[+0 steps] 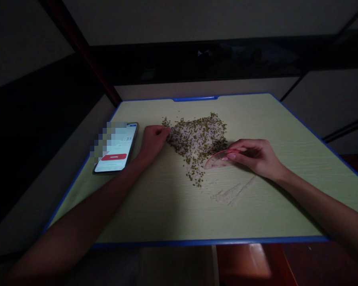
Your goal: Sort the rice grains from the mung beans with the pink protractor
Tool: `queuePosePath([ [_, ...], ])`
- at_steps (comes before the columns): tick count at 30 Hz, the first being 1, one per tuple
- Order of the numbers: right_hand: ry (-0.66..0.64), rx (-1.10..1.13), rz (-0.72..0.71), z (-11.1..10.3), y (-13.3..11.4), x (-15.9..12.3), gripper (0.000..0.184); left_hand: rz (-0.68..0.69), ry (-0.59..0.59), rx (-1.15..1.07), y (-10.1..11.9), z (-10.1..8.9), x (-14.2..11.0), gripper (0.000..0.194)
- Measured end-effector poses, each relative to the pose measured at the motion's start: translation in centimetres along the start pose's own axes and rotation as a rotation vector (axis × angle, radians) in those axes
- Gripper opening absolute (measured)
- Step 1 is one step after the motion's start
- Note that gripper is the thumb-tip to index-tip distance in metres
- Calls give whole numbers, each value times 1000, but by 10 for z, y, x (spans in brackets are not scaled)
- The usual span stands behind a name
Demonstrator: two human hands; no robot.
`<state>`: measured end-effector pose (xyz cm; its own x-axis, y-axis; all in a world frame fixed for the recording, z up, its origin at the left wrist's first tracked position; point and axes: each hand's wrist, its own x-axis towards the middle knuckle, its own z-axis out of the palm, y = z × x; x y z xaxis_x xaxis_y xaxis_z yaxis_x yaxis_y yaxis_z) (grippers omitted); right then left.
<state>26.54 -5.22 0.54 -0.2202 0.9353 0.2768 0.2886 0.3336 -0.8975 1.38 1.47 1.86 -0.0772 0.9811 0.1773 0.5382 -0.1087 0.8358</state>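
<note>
A spread-out heap of small green beans mixed with fine pale grains [197, 137] lies in the middle of the table. My left hand [155, 141] rests at the heap's left edge, its fingers curled and pinched together; whether anything is between the fingertips is hidden. At the heap's right side, my right hand [256, 157] grips a clear, pink-edged protractor [217, 159] between thumb and fingers. The protractor's curved edge leans toward the beans and is low over the tabletop. Streaks of pale grains [231, 194] lie apart from the heap, below my right hand.
A phone [115, 155] with a lit screen lies left of my left forearm. The pale wood-grain table [155, 214] has a blue rim, with a blue handle-like piece [196, 98] at its far edge. Dark and beige panels stand behind it.
</note>
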Motion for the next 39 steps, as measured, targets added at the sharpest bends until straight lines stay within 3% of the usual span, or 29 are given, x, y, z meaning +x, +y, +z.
queuePosePath([
  [5, -73, 55, 6, 0, -1, -2, 4, 23, -3, 5, -2, 0, 1, 38],
  [19, 21, -25, -45, -1, 2, -3, 4, 22, -4, 27, -2, 1, 0, 37],
  [27, -2, -109, -44, 1, 1, -1, 8, 40, -15, 2, -1, 1, 1, 38],
  [39, -37, -46, -49, 1, -2, 1, 6, 19, -17, 33, 3, 0, -1, 36],
])
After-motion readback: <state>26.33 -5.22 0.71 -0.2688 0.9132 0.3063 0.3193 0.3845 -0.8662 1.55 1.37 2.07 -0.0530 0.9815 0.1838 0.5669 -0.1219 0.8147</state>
